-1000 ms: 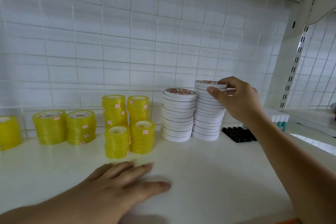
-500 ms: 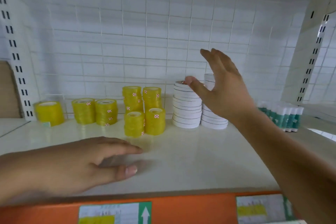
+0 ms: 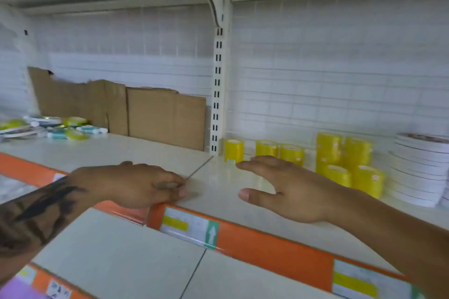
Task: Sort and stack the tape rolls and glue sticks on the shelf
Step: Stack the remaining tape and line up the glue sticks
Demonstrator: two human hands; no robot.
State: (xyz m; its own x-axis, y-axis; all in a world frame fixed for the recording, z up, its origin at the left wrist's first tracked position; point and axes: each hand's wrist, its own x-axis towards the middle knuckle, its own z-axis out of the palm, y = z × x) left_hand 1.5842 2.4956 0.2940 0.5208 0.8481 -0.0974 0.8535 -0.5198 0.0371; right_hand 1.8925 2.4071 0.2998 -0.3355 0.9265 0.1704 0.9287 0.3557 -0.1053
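Neither grip held anything: the left hand rested with fingers loosely curled on the shelf front edge, while the right hand hovered just beside it, fingers spread and straight. Behind the right hand, yellow tape rolls stood in short stacks near the upright post, with stacked white tape rolls further right. Far left, loose tape rolls and glue sticks lay jumbled before flattened cardboard.

Left hand curled, right hand spread
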